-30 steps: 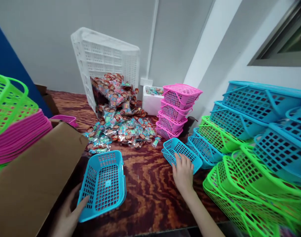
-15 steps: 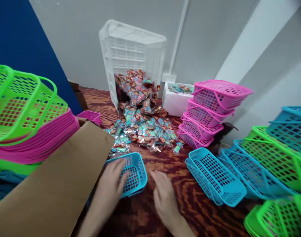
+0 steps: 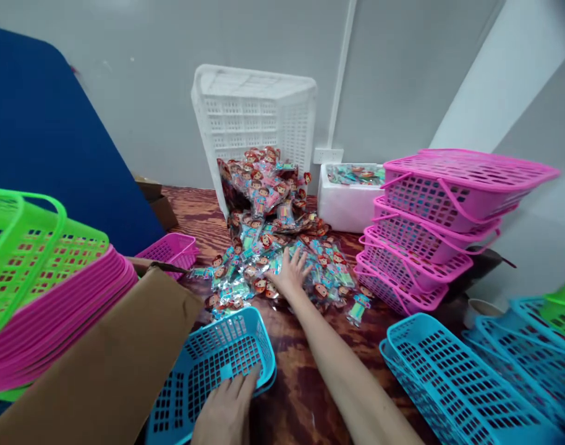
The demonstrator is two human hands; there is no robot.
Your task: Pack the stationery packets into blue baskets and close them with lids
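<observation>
Packets (image 3: 259, 238) beneath widely spread right hand (image 3: 290, 273), left hand (image 3: 225, 408) at blue basket (image 3: 225, 371), left grip unclear

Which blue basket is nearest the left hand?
The basket beside the cardboard; the left hand overlaps its rim. The blue baskets at right are farther off.

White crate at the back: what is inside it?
A heap of plastic-wrapped packets with cartoon figures, spilling from the white crate onto the tabletop. The crate's lower inside and anything under the heap are covered.
</observation>
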